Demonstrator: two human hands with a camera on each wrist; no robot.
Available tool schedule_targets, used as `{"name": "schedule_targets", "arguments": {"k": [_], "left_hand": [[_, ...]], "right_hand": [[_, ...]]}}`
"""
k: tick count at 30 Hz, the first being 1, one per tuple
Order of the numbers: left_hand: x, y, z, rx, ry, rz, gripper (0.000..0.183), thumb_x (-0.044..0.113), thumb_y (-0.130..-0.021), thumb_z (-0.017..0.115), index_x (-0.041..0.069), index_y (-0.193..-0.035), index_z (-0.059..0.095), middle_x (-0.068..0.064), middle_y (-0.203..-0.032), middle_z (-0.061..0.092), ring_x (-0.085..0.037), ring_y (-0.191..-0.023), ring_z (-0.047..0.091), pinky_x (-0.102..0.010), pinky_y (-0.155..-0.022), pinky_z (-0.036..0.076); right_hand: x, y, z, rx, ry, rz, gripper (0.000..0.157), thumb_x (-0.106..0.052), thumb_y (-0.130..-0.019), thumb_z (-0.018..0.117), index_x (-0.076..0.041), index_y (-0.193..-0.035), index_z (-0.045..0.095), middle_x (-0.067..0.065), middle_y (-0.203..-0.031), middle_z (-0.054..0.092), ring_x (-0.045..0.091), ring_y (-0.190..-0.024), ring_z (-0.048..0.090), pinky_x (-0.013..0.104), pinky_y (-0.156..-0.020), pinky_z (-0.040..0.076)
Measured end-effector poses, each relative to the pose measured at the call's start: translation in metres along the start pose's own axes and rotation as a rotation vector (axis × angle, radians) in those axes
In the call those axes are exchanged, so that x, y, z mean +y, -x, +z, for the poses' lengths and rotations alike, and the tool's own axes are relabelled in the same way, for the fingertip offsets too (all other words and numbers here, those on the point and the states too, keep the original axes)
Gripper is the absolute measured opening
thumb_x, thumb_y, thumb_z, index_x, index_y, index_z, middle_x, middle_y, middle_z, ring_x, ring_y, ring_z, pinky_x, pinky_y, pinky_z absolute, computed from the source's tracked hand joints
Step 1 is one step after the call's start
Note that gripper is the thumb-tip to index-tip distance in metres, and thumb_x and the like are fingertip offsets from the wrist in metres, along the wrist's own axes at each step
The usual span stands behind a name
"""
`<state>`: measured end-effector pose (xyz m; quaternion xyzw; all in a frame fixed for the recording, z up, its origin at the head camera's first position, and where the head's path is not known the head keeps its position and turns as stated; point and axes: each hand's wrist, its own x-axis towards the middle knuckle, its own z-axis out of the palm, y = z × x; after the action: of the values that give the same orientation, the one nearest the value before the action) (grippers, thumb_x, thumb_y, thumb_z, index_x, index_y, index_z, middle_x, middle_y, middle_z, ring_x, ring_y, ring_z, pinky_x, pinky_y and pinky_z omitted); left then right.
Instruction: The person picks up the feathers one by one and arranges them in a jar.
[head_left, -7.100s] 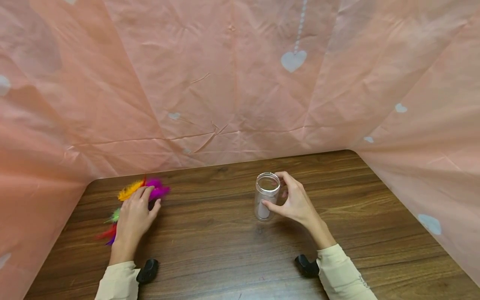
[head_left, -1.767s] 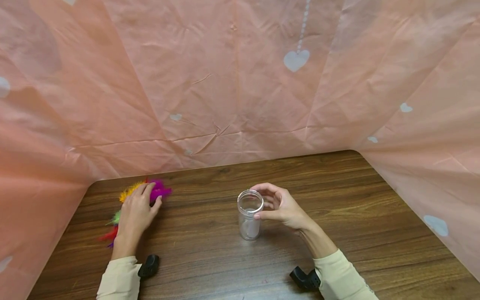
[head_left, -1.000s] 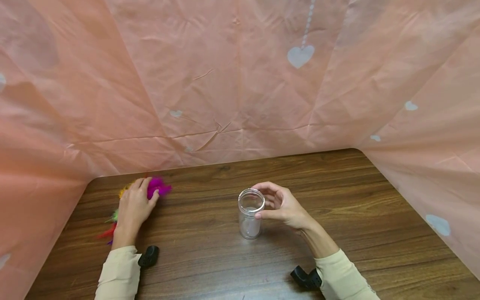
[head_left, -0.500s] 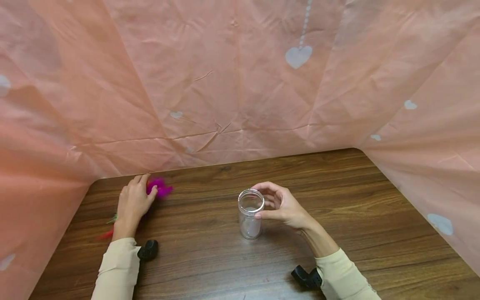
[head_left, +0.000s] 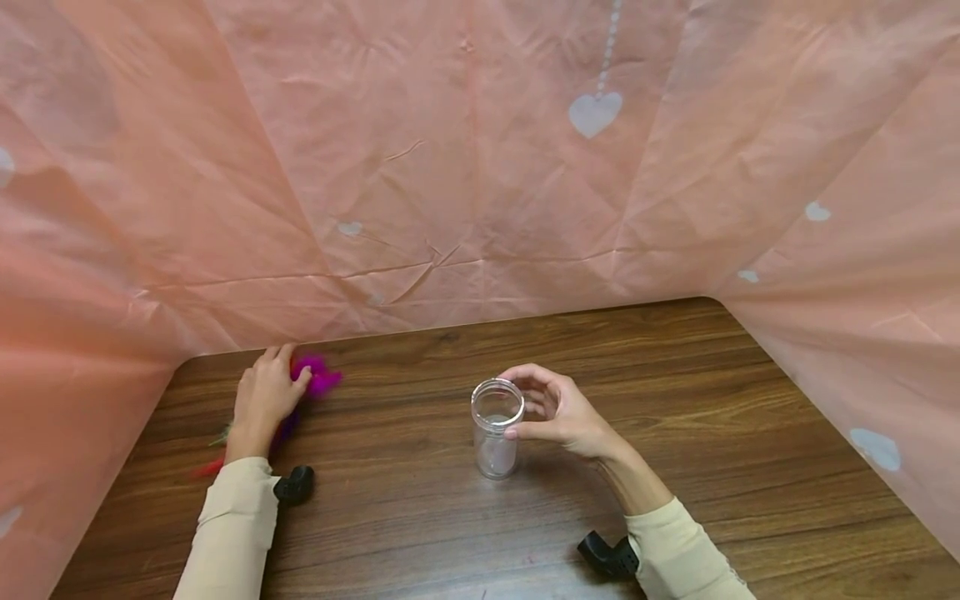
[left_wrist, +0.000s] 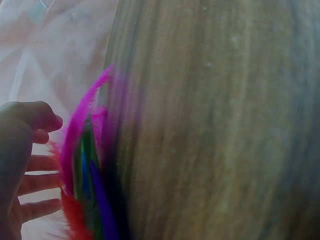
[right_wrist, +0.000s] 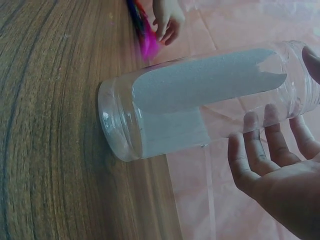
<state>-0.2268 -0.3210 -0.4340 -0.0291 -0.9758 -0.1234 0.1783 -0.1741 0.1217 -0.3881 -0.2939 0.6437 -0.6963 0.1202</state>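
At the table's left, my left hand [head_left: 264, 392] hovers over a bunch of coloured feathers [head_left: 318, 377], hiding much of it. The left wrist view has pink, green, blue, purple and red feathers [left_wrist: 75, 145] just past the spread, loosely bent fingers, thumb apart. Whether a fingertip touches them I cannot tell. My right hand [head_left: 562, 417] grips a clear lidless jar [head_left: 495, 454] near its neck, thumb on the near side, fingers behind. Upright on the table, the jar [right_wrist: 175, 95] bears a whitish label with a torn-looking edge in the right wrist view.
The brown wood-grain table [head_left: 420, 517] has rounded far corners. Pink sheeting [head_left: 420, 167] with pale hearts hangs at its back and sides. A black device [head_left: 296, 485] sits at the left wrist, another black device [head_left: 607, 557] at the right.
My left hand has moved forward over the feathers, and the yellow ones have gone from sight beneath it. Since the oldest frame my right hand has brought the jar nearer and slightly left.
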Motion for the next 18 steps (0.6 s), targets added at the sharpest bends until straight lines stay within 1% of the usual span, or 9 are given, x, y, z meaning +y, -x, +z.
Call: {"name": "schedule_targets", "arguments": {"k": [4,7,10,14,18], "left_hand": [[-0.0018,-0.0011,0.0039,-0.1,-0.007,-0.023,0.049,0.019,-0.098,0.063,-0.01,-0.136,0.055,-0.038,-0.133,0.055,-0.059,-0.115,0.056,-0.07,-0.09,0.048],[-0.0016,-0.0013,0.0061,-0.147,-0.009,-0.03,0.048,0.021,-0.101,0.06,-0.01,-0.137,0.054,-0.04,-0.135,0.053,-0.059,-0.119,0.054,-0.071,-0.094,0.047],[-0.0006,-0.002,0.0064,-0.171,-0.01,-0.039,0.047,0.021,-0.102,0.058,-0.009,-0.138,0.054,-0.04,-0.137,0.052,-0.059,-0.122,0.053,-0.071,-0.096,0.045],[0.0006,-0.0029,0.0067,-0.197,-0.014,-0.049,0.045,0.022,-0.105,0.054,-0.008,-0.138,0.056,-0.04,-0.139,0.05,-0.06,-0.124,0.052,-0.073,-0.097,0.044],[0.0,-0.0034,0.0079,-0.198,-0.007,-0.034,0.043,0.02,-0.106,0.052,-0.012,-0.133,0.059,-0.04,-0.138,0.052,-0.06,-0.123,0.052,-0.072,-0.098,0.043]], "right_hand": [[-0.0005,0.0001,0.0005,-0.001,0.006,-0.004,0.063,0.004,-0.079,0.086,0.014,-0.132,0.053,0.026,-0.127,0.061,0.03,-0.116,0.065,0.036,-0.099,0.055],[-0.0002,0.0005,0.0008,-0.007,0.009,-0.008,0.063,0.003,-0.079,0.086,0.015,-0.132,0.053,0.03,-0.127,0.06,0.033,-0.116,0.065,0.037,-0.1,0.054],[-0.0001,0.0005,0.0012,-0.01,0.009,-0.01,0.063,0.003,-0.079,0.086,0.015,-0.132,0.053,0.031,-0.128,0.059,0.033,-0.116,0.065,0.037,-0.1,0.054],[-0.0002,0.0004,0.0013,-0.008,0.012,-0.008,0.063,0.003,-0.079,0.086,0.015,-0.131,0.053,0.03,-0.127,0.06,0.028,-0.114,0.065,0.037,-0.099,0.055],[0.0004,0.0006,0.0004,-0.014,0.011,-0.018,0.062,0.004,-0.079,0.085,0.016,-0.131,0.053,0.029,-0.126,0.061,0.03,-0.114,0.066,0.037,-0.099,0.055]]}}
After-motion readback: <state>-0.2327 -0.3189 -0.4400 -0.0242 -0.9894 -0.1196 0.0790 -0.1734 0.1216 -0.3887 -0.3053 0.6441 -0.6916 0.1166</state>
